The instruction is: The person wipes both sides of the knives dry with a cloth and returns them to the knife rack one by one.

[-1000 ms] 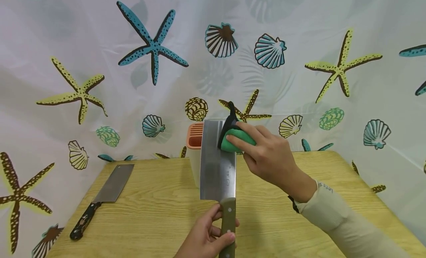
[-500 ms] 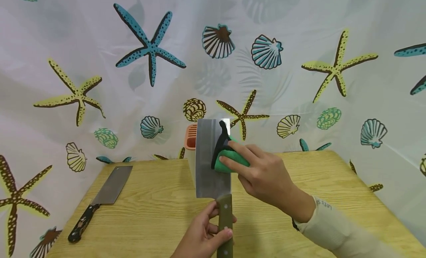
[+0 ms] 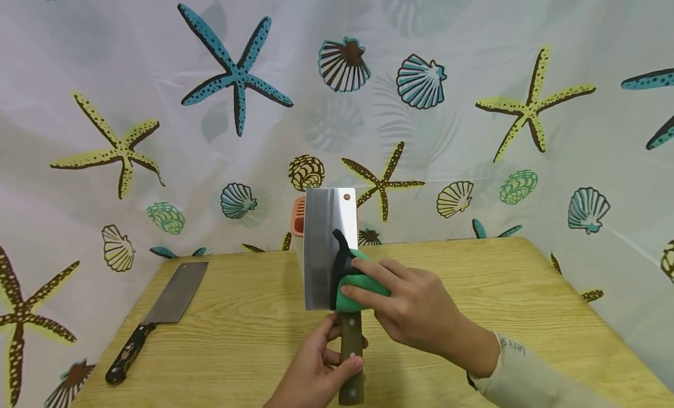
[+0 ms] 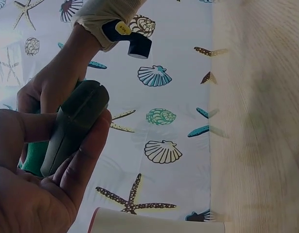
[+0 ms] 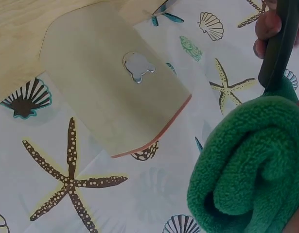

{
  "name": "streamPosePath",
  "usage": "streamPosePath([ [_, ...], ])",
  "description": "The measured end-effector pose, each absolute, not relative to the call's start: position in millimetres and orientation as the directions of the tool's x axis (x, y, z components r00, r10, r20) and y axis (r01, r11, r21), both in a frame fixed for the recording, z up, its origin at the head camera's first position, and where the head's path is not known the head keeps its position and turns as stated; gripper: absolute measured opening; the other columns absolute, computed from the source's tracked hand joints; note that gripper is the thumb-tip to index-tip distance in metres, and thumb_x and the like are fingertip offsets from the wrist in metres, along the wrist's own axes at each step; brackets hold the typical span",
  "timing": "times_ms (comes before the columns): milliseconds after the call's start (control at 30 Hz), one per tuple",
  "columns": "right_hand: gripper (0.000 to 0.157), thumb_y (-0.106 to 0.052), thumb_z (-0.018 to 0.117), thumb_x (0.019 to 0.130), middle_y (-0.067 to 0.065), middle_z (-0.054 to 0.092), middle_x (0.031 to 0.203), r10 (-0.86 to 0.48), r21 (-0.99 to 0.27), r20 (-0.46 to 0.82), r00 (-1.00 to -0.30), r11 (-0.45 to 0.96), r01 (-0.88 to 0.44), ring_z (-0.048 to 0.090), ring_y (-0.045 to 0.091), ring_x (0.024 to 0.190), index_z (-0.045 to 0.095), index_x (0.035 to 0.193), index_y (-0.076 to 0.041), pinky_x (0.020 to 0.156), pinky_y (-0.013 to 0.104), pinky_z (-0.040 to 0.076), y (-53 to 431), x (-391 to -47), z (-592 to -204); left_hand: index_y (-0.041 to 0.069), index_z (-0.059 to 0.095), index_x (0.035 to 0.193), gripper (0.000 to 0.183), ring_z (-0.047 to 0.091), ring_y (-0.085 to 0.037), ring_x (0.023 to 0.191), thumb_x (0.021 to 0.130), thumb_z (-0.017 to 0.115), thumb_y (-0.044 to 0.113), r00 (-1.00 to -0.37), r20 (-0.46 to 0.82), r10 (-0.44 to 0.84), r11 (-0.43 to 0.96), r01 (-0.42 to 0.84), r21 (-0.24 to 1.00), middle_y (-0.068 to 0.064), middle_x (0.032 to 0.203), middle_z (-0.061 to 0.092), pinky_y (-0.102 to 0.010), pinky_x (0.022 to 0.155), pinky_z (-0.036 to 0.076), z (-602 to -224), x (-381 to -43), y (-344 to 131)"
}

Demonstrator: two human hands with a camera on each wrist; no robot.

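A cleaver (image 3: 318,250) stands upright in front of me, its broad steel blade pointing up. My left hand (image 3: 312,364) grips its olive-brown handle (image 3: 351,343), thumb lying across the front; the left wrist view shows the handle's butt (image 4: 86,104) between fingers and palm. My right hand (image 3: 416,302) pinches a folded green cloth (image 3: 363,288) with a dark edge and presses it on the blade's lower right part, just above the handle. In the right wrist view the rolled fluffy cloth (image 5: 246,165) fills the lower right, below the dark handle (image 5: 283,43).
Behind the blade stands a cream knife holder (image 3: 298,220) with an orange slotted top, partly hidden. A second cleaver (image 3: 176,294) with a black handle lies at the left of the wooden table (image 3: 237,338). A curtain printed with starfish and shells (image 3: 337,127) hangs behind.
My right hand has slid the green cloth down the blade from near its top to just above the handle. The cleaver has shifted slightly left, with my left hand still gripping it.
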State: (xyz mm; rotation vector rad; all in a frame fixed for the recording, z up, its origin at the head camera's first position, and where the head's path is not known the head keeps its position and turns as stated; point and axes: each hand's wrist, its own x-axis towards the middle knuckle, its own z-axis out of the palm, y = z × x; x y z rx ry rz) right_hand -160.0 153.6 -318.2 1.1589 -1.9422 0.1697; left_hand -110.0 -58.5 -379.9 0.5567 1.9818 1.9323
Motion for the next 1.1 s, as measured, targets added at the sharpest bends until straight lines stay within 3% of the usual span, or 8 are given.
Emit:
streamPosePath([
  [67, 0.039, -0.01, 0.057, 0.086, 0.005, 0.067, 0.128, -0.655, 0.29, 0.724, -0.215, 0.573, -0.767, 0.067, 0.02, 0.097, 0.074, 0.116, -0.026, 0.055, 0.029, 0.056, 155, -164, -316, -0.002, 0.031, 0.15, 0.064, 0.076, -0.031, 0.088, 0.098, 0.065, 0.016, -0.868, 0.053, 0.494, 0.014, 0.069, 0.998, -0.028, 0.128, 0.059, -0.029, 0.074, 0.063, -381, -110, -58],
  [167, 0.042, -0.009, 0.062, 0.081, 0.007, 0.067, 0.128, -0.644, 0.295, 0.731, -0.228, 0.598, -0.745, 0.068, 0.023, 0.098, 0.074, 0.117, -0.026, 0.052, 0.029, 0.055, 157, -169, -308, -0.002, 0.034, 0.148, 0.062, 0.077, -0.027, 0.088, 0.098, 0.065, 0.017, -0.86, 0.056, 0.507, 0.001, 0.066, 0.998, -0.029, 0.127, 0.059, -0.028, 0.073, 0.063, -381, -109, -56],
  [400, 0.044, -0.006, 0.064, 0.08, 0.01, 0.067, 0.126, -0.603, 0.296, 0.761, -0.238, 0.649, -0.7, 0.069, 0.026, 0.097, 0.074, 0.119, -0.024, 0.049, 0.031, 0.054, 162, -186, -290, -0.001, 0.036, 0.148, 0.06, 0.075, -0.039, 0.087, 0.099, 0.065, 0.018, -0.845, 0.022, 0.534, -0.016, 0.016, 1.0, -0.025, 0.124, 0.063, -0.031, 0.071, 0.063, -382, -106, -52],
  [633, 0.041, -0.005, 0.062, 0.083, 0.013, 0.067, 0.126, -0.56, 0.288, 0.793, -0.237, 0.69, -0.664, 0.068, 0.032, 0.098, 0.074, 0.119, -0.022, 0.05, 0.038, 0.056, 167, -201, -273, 0.002, 0.037, 0.147, 0.059, 0.076, -0.014, 0.079, 0.098, 0.065, 0.021, -0.833, 0.027, 0.553, 0.003, 0.034, 0.999, -0.025, 0.122, 0.064, -0.025, 0.066, 0.062, -385, -104, -51],
  [767, 0.041, -0.004, 0.061, 0.084, 0.013, 0.066, 0.128, -0.536, 0.281, 0.808, -0.246, 0.717, -0.639, 0.068, 0.035, 0.1, 0.074, 0.119, -0.021, 0.05, 0.041, 0.056, 168, -205, -266, 0.001, 0.038, 0.146, 0.059, 0.075, -0.008, 0.078, 0.099, 0.065, 0.024, -0.826, 0.021, 0.563, -0.001, 0.025, 1.0, -0.023, 0.121, 0.065, -0.025, 0.066, 0.062, -386, -102, -50],
  [967, 0.04, -0.005, 0.06, 0.084, 0.015, 0.066, 0.127, -0.56, 0.327, 0.801, -0.212, 0.707, -0.627, 0.067, 0.033, 0.095, 0.074, 0.119, -0.019, 0.051, 0.039, 0.057, 164, -196, -271, 0.002, 0.038, 0.146, 0.06, 0.075, -0.011, 0.079, 0.099, 0.065, 0.025, -0.825, 0.011, 0.565, 0.006, 0.017, 1.0, -0.023, 0.122, 0.065, -0.025, 0.067, 0.062, -383, -103, -50],
  [1100, 0.039, -0.008, 0.063, 0.085, 0.013, 0.066, 0.129, -0.606, 0.379, 0.772, -0.193, 0.681, -0.626, 0.066, 0.028, 0.092, 0.074, 0.12, -0.021, 0.049, 0.033, 0.054, 156, -184, -281, 0.003, 0.035, 0.148, 0.062, 0.077, -0.026, 0.084, 0.098, 0.065, 0.024, -0.838, -0.001, 0.545, 0.009, 0.005, 1.0, -0.025, 0.125, 0.063, -0.028, 0.069, 0.062, -381, -104, -52],
])
